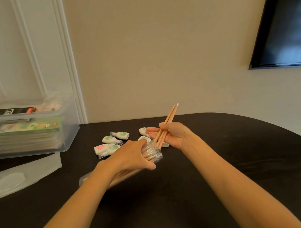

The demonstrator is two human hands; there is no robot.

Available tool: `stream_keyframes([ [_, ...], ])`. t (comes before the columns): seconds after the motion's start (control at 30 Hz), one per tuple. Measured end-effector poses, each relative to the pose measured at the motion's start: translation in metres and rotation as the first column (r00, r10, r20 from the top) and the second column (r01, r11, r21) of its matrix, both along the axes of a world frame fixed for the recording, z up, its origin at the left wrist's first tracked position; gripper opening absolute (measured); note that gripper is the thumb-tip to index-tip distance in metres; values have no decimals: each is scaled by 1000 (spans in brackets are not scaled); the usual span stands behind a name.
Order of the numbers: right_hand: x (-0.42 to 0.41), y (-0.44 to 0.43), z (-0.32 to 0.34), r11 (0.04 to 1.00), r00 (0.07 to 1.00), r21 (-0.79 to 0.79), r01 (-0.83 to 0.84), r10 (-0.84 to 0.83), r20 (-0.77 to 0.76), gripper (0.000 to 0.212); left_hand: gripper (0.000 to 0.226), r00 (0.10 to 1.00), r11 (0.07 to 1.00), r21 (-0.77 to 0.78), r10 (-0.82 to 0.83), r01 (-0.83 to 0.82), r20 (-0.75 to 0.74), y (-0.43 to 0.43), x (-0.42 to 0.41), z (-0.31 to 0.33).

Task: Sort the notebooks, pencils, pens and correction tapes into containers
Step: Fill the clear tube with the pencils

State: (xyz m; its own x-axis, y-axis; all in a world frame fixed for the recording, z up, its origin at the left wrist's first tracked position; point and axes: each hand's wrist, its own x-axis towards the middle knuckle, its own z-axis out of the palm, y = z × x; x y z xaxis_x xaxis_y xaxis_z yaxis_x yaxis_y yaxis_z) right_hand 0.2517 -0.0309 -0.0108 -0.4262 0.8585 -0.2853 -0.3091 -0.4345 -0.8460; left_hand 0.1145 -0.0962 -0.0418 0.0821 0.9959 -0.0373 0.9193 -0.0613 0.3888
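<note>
Centre frame: right hand (169, 136) pinches plain wooden pencils (169, 117), two eraser tips showing. Left hand (130, 156) grips a clear case (153, 152) packed with more. At least six white tapes (109, 139) lie just behind them.

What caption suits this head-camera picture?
Right hand holds pencils at a clear case gripped by the left hand, correction tapes behind.
</note>
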Motion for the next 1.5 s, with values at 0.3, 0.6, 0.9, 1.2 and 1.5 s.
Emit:
stream_keyframes([
  [0.3,-19,-13,-9,945,943,-123,305,-317,-97,40,58,999,999,10,52,-52,-2,-4,7,-3],
  [0.6,-20,-23,-8,951,964,303,66,-140,228,7,60,951,933,197,278,-301,136,2,10,4],
  [0.9,-23,-28,31,846,987,530,45,-121,109,20,49,862,859,300,266,-415,431,-3,10,21],
  [1.2,-20,-31,36,731,924,652,-203,-78,375,36,51,797,837,305,231,-455,558,-8,7,25],
  [1.5,-22,-27,-7,723,741,382,-576,264,617,62,61,569,792,265,123,-550,813,-19,-11,32],
])
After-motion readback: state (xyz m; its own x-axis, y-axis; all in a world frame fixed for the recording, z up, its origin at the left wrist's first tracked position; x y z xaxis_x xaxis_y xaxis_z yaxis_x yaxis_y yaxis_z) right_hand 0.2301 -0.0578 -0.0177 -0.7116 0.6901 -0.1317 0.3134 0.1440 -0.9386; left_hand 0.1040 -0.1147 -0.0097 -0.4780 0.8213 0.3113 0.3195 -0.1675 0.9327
